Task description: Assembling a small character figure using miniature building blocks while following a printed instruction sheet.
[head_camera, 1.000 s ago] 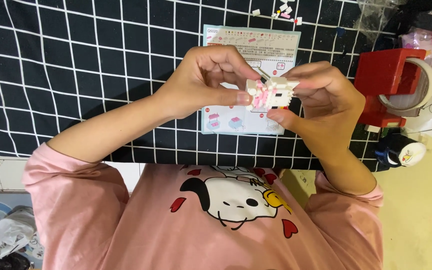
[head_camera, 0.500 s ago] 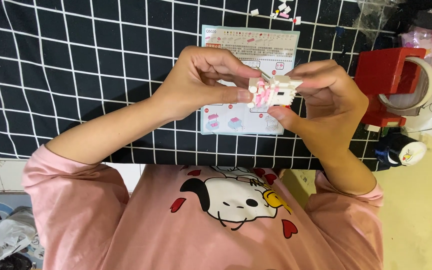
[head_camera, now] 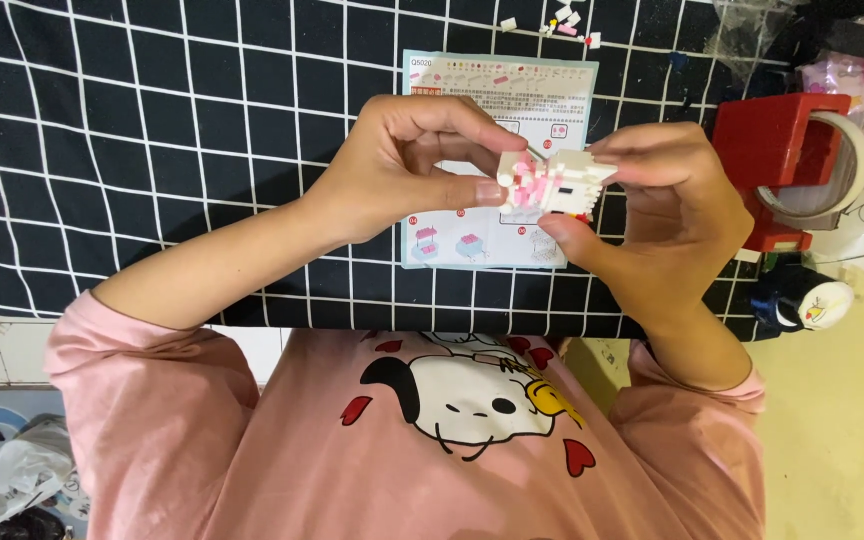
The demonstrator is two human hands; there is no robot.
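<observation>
Surface: black cloth with a white grid (head_camera: 152,150) covers the counter across the upper half of the frame; pale floor shows at lower right and lower left.
Your view: you look down over your own pink shirt with a cartoon dog print (head_camera: 452,440), which fills the lower middle of the frame.
Thing in hand: a small white and pink brick model (head_camera: 552,183), held up above the cloth at centre, just right of the middle of the frame.
Left hand: your left hand (head_camera: 402,160) comes in from the left, thumb and fingertips pinched narrowly on the model's left end.
Right hand: your right hand (head_camera: 672,200) comes in from the right, closed around the model's right side, thumb under it and fingers over the top.
Relation: both hands touch the model at once, and their fingertips nearly meet across it.
Under the hands: a pale blue instruction sheet (head_camera: 482,90) lies flat on the cloth at upper centre, partly hidden by both hands.
Loose parts: a few tiny white and pink bricks (head_camera: 562,20) lie at the top edge, above the sheet.
Right edge: a red tape dispenser with a roll of clear tape (head_camera: 782,140) stands at upper right, well apart from the model.
Below it: a small black and white figure (head_camera: 802,300) lies at the cloth's right edge.
Lower left: crumpled clear plastic (head_camera: 12,480) lies on the floor.
</observation>
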